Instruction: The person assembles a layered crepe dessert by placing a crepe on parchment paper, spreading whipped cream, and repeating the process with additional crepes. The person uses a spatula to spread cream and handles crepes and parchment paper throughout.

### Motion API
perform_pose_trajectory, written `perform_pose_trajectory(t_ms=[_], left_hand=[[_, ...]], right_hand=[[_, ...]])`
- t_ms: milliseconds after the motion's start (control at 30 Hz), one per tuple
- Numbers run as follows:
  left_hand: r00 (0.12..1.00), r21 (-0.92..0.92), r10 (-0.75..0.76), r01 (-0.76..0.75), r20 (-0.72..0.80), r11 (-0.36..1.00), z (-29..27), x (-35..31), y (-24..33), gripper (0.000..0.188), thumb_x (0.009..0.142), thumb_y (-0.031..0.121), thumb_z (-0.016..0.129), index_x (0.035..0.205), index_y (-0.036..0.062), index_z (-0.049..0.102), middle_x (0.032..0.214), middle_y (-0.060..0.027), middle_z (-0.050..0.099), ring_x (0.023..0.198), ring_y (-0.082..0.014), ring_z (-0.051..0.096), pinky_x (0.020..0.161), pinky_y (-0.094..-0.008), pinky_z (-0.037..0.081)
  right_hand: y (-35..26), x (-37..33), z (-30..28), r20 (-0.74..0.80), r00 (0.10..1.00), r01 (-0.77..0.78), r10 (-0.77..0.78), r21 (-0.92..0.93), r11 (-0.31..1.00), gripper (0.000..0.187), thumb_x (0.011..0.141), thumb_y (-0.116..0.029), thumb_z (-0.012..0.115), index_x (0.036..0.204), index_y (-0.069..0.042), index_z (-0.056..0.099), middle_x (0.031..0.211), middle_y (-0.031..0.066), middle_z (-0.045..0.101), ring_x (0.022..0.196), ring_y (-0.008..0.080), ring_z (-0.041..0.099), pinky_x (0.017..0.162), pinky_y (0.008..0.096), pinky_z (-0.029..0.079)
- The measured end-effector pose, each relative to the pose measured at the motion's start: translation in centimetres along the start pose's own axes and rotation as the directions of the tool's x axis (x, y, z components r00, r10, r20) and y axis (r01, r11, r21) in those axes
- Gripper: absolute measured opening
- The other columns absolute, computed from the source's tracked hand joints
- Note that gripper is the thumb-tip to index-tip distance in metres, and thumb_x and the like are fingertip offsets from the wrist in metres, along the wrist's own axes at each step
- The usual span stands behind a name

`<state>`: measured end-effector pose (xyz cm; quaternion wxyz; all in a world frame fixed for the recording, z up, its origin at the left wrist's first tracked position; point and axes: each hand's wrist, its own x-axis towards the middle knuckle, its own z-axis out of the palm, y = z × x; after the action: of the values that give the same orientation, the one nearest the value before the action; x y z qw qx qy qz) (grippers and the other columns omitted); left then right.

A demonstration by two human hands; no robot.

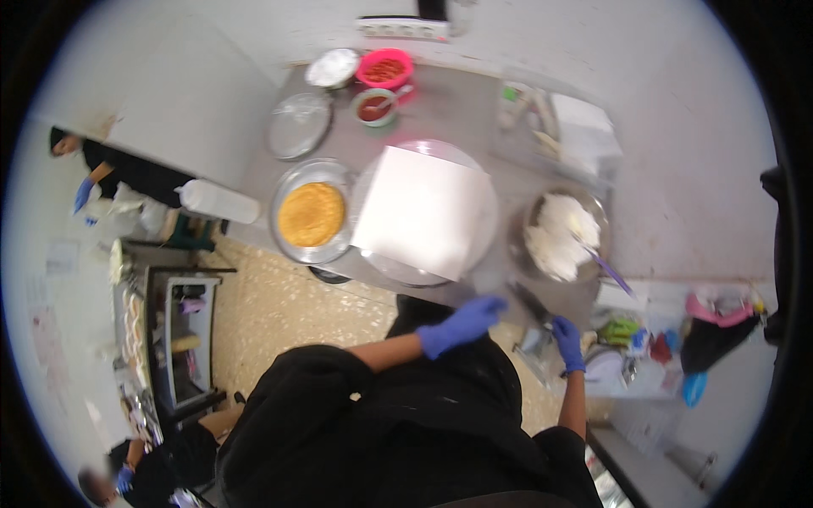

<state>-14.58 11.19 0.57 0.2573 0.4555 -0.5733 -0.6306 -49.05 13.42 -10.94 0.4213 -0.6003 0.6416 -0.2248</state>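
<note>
Cake layer [312, 214]: golden, on a metal tray [318, 171], left.
Square white sheet [423, 210]: over the round stand [489, 222], centre.
Left hand [470, 323]: empty, fingers extended, near the sheet.
Flat-bladed tool [530, 302]: clasped in the right hand [567, 339].
Metal bowl [517, 244]: cream-filled, far of that hand.
</note>
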Motion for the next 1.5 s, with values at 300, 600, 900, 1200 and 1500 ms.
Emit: perform_pose_trajectory(t_ms=[300,600,900,1200,1500], left_hand=[[0.818,-0.328,-0.311,0.159,-0.485,0.931,-19.5,-15.1,1.4,0.021,0.090,0.016,0.055,0.096,-0.0015,0.065,0.097,-0.0075,0.065,0.091,-0.0156,0.061,0.086,-0.0282,0.047],[0.260,0.331,0.213,0.615,-0.942,0.715,-32.6,-16.5,-12.7,0.029,0.076,0.022,0.071,0.102,0.0098,0.068,0.105,-0.0130,0.061,0.097,-0.0297,0.057,0.085,-0.0382,0.047],[0.547,0.584,0.276,0.538,-0.790,0.608,-35.0,-17.8,-13.3,0.014,0.076,0.020,0.066,0.088,0.0129,0.065,0.092,-0.0071,0.060,0.089,-0.0287,0.055,0.075,-0.0393,0.046],[0.687,0.497,0.166,0.316,-0.707,0.808,-38.1,-17.4,-13.7,0.012,0.078,0.016,0.064,0.087,0.0096,0.062,0.078,-0.0067,0.062,0.075,-0.0291,0.055,0.072,-0.0380,0.046],[0.702,0.734,0.367,0.326,-0.610,0.596,-39.2,-17.8,-11.6,0.023,0.078,0.024,0.068,0.098,0.0129,0.067,0.082,-0.0062,0.064,0.082,-0.0271,0.057,0.079,-0.0380,0.044]], right_hand=[[-3.9,4.0,0.5,-0.175,0.944,0.182,-0.281,-0.436,0.881,0.019,0.087,-0.012,0.055,0.101,-0.002,0.063,0.101,0.0178,0.061,0.097,0.0352,0.056,0.086,0.0407,0.043],[-28.7,1.0,12.0,0.241,0.779,0.624,-0.579,-0.204,0.755,0.021,0.081,-0.006,0.059,0.101,-0.010,0.066,0.092,0.0116,0.065,0.084,0.0305,0.061,0.075,0.0382,0.048],[-46.2,9.5,37.5,0.463,0.526,0.832,-0.713,-0.106,0.545,0.024,0.080,-0.018,0.062,0.101,-0.007,0.059,0.091,0.0119,0.059,0.086,0.0294,0.058,0.075,0.0407,0.046],[-43.8,12.6,46.8,0.418,0.659,0.747,-0.625,-0.463,0.478,0.022,0.080,-0.025,0.060,0.097,-0.012,0.057,0.088,0.0072,0.058,0.088,0.0247,0.057,0.075,0.0395,0.043],[-43.4,15.5,45.7,0.385,0.710,0.686,-0.589,-0.194,0.701,0.018,0.082,-0.024,0.058,0.092,-0.009,0.063,0.084,0.0115,0.064,0.080,0.0282,0.062,0.074,0.0415,0.046]])
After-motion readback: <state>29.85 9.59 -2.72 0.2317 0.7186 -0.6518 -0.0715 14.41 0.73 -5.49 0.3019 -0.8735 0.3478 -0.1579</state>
